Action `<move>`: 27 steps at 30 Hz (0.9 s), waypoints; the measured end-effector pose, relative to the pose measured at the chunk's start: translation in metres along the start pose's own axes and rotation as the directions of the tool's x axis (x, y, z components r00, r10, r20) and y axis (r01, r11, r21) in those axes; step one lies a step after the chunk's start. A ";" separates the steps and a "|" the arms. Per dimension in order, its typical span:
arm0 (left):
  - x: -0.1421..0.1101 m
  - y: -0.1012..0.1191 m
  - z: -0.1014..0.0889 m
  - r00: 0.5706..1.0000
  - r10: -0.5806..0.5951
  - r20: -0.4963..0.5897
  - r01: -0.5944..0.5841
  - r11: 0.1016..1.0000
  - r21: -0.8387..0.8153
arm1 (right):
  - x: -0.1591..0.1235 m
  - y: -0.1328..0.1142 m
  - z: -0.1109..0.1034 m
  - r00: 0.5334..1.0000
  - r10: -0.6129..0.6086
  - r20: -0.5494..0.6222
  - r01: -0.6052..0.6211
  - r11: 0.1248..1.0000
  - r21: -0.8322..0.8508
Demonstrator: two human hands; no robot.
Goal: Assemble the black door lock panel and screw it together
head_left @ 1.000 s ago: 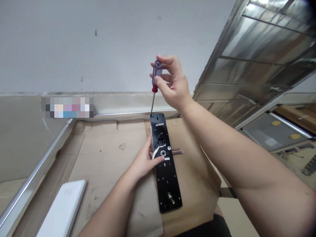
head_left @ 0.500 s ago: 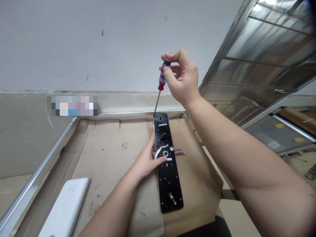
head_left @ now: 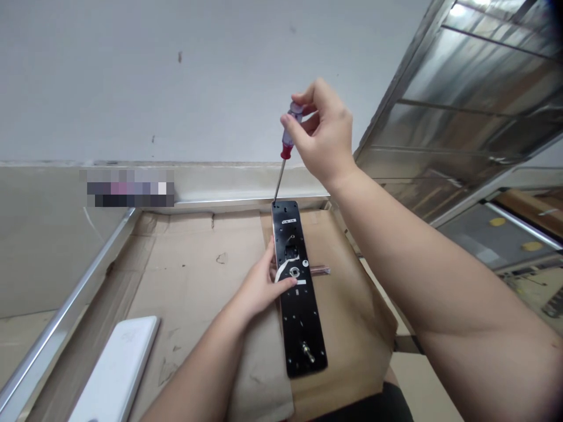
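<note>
A long black door-lock panel (head_left: 303, 316) lies back side up on the cardboard, with screws, a white cable and a square spindle hole on it. My left hand (head_left: 266, 278) grips its left edge, thumb across the face and fingers partly hidden underneath. My right hand (head_left: 323, 132) is closed around the handle of a screwdriver (head_left: 287, 143), which has a clear purplish grip with a red collar. Its tip touches the panel's far left corner. A reddish-brown handle (head_left: 321, 270) sticks out from beneath the panel on the right.
Brown cardboard (head_left: 197, 281) covers the work surface, framed by a metal rail (head_left: 83, 293). At the lower left lies a white oblong block (head_left: 118, 369). A pale wall (head_left: 176, 88) rises behind, and shiny metal panels (head_left: 475, 88) stand at the right.
The fingers of my right hand have shifted around the screwdriver handle, which has turned. The tip stays at the same corner, and my left hand keeps its hold.
</note>
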State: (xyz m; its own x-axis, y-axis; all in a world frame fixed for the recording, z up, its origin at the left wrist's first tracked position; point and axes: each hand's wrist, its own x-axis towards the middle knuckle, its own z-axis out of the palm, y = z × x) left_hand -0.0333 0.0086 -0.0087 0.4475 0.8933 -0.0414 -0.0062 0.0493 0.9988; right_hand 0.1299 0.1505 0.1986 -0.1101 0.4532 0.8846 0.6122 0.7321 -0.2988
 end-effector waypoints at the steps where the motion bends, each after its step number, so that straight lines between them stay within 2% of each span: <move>1: 0.000 0.000 0.000 1.000 -0.004 -0.001 0.004 1.000 -0.001 | 0.001 0.001 0.001 1.000 -0.008 -0.024 0.008 1.000 -0.022; 3: 0.000 0.000 0.000 1.000 -0.011 -0.001 0.011 1.000 0.003 | 0.003 0.002 0.002 0.999 -0.012 -0.052 0.011 1.000 -0.030; 9: -0.001 0.002 -0.001 1.000 -0.010 0.016 0.010 1.000 0.002 | 0.007 0.002 0.002 0.999 0.031 -0.023 -0.027 0.984 0.176; 11: -0.001 0.001 -0.001 1.000 -0.011 0.017 0.011 1.000 0.011 | 0.008 0.003 0.003 0.999 0.016 -0.036 -0.011 0.988 0.153; 15: 0.001 -0.002 -0.001 1.000 -0.010 0.016 0.010 1.000 -0.007 | 0.006 0.002 0.007 0.991 -0.025 -0.131 0.026 1.000 0.000; 22: 0.001 0.000 0.000 0.999 0.034 0.038 -0.030 0.995 -0.095 | 0.006 -0.004 0.006 0.997 0.079 0.001 -0.078 0.987 0.139; 24: 0.001 0.001 0.001 0.999 0.030 0.034 -0.027 0.995 -0.095 | 0.006 -0.008 0.003 0.998 0.061 -0.008 -0.060 0.993 0.099; 27: 0.001 0.000 0.001 1.000 0.014 0.024 -0.012 0.997 -0.075 | 0.007 -0.014 0.002 0.997 0.008 -0.081 -0.004 0.999 0.038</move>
State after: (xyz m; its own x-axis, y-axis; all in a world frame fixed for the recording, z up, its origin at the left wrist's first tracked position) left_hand -0.0320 0.0090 -0.0087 0.4688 0.8829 -0.0272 -0.0782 0.0721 0.9943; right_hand 0.1188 0.1443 0.2080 -0.0415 0.4158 0.9085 0.5824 0.7489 -0.3162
